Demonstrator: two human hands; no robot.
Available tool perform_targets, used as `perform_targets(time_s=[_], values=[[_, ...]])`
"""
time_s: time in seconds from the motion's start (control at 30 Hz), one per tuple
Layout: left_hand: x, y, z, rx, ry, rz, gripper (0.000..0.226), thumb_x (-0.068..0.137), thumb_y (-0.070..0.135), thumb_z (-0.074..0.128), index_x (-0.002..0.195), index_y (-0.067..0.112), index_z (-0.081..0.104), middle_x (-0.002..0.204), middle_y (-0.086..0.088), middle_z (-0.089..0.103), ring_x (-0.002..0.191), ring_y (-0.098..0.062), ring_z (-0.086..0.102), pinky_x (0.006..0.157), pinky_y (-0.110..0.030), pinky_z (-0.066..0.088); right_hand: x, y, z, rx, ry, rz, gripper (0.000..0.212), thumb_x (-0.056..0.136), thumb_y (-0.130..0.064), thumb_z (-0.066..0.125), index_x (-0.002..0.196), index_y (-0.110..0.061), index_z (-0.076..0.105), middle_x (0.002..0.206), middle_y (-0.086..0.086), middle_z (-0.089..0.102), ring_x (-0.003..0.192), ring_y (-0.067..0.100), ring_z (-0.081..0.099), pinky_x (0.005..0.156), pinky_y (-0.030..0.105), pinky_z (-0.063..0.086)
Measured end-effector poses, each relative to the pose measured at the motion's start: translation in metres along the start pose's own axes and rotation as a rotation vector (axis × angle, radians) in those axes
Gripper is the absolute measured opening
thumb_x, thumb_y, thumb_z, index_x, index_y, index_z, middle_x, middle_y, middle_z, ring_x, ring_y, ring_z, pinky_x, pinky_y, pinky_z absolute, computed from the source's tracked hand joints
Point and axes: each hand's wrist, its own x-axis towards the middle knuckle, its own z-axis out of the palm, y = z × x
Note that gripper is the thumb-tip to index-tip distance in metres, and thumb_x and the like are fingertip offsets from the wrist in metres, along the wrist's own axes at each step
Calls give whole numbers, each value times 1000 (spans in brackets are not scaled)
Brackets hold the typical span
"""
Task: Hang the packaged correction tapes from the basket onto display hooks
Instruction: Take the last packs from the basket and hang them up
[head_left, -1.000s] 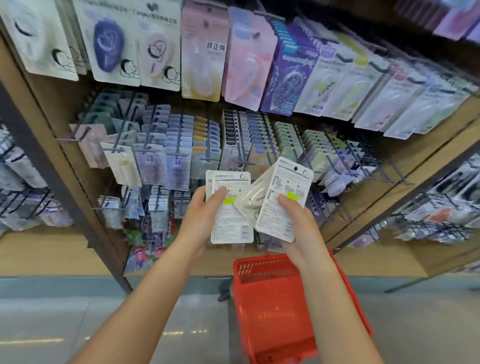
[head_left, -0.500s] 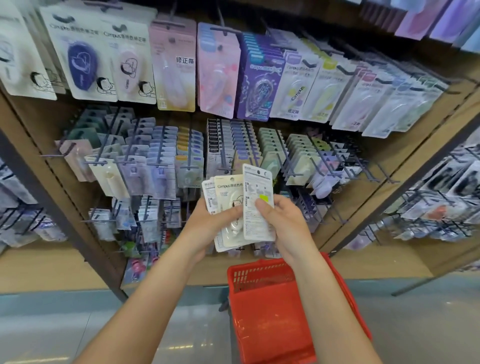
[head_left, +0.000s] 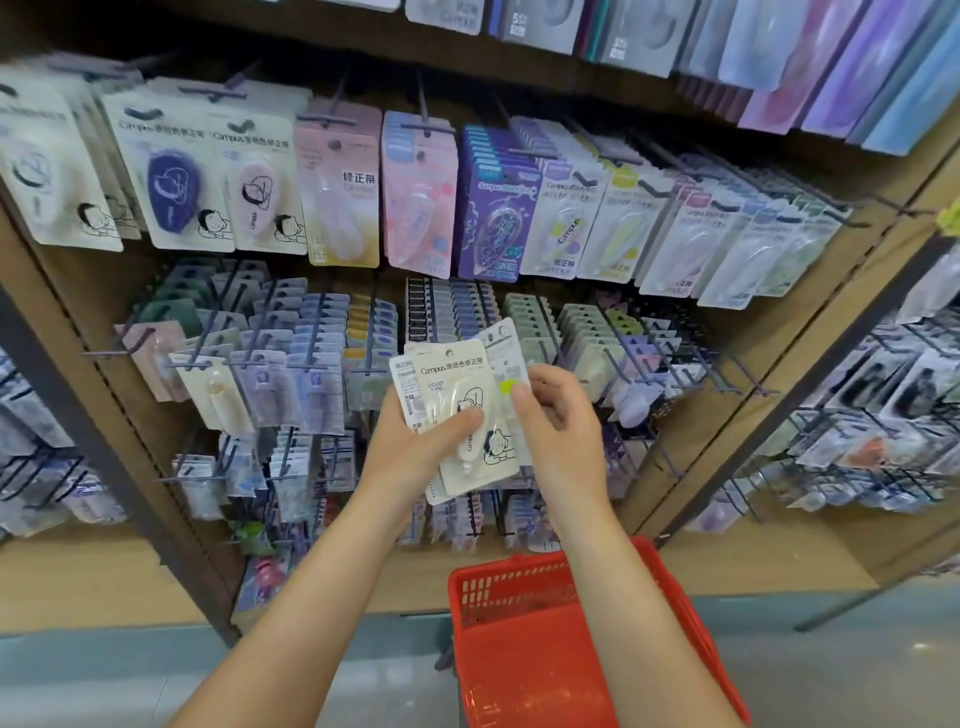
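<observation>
the left hand (head_left: 415, 447) is gripping a fanned stack of flat, glossy correction tape packs (head_left: 460, 410), thumb pressing the front cream card with its rounded blister. the right hand (head_left: 561, 431) is pinching the rear pack's edge. the red plastic lattice basket (head_left: 524, 618) is sitting below, before wire display hooks (head_left: 737, 384).

We see the left hand (head_left: 415, 447) gripping a small fan of packaged correction tapes (head_left: 457, 415), thumb pressed on the front cream pack, just above the red basket (head_left: 524, 649). The right hand (head_left: 563, 436) pinches the rear pack's edge, beside a yellow-green sticker (head_left: 508, 387). Behind the packs, display hooks (head_left: 322, 332) on the wooden shelf carry rows of similar packs; larger carded tapes (head_left: 337, 187) hang above those.
</observation>
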Motion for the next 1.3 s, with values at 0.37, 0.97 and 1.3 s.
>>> perform_targets(time_s=[0.37,0.97,1.3], values=[[2,10,5,-72,-60,69,59,77,24,87,131,17,65,120,-6,76,112,-27,73,98,-54,57,3,-4,8,10,-33,30,38,89,-22,78,119,-37,60,118,-9,61,95,-4,61,87,28,55],[18,49,-28,-43,62,132,60,79,14,83,135,16,61,120,-4,76,109,-25,74,92,-47,60,26,-39,27,176,-255,189,36,93,-21,73,126,-14,62,108,3,77,103,18,73,88,36,60],[24,96,-145,-71,309,191,37,91,8,77,122,24,65,107,5,79,101,-20,76,79,-36,64,53,-63,121,106,-371,86,13,96,-21,70,108,-20,71,102,-5,78,97,10,73,87,29,55]])
